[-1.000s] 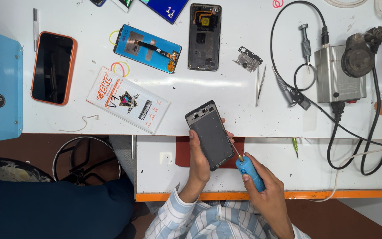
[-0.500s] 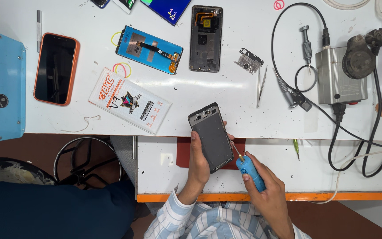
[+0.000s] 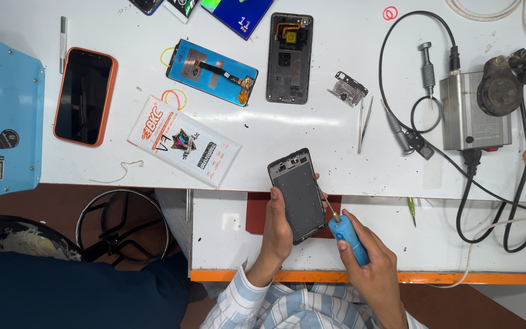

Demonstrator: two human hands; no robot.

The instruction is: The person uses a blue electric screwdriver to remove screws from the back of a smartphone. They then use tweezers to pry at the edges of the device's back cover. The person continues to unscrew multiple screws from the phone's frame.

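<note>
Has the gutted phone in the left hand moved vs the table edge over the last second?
No. The gutted phone sits across the white table edge as before.

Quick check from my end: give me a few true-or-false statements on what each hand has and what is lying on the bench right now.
1. The left hand holds the grey phone frame. True.
2. The right hand holds tweezers. False: it grips a blue-handled screwdriver; the tweezers lie on the white bench.
3. The screwdriver's tip meets the frame's right edge. True.
4. The orange-cased phone lies screen down. False: its dark screen faces up.
5. The blue display panel lies right of the black back cover. False: left.
</note>
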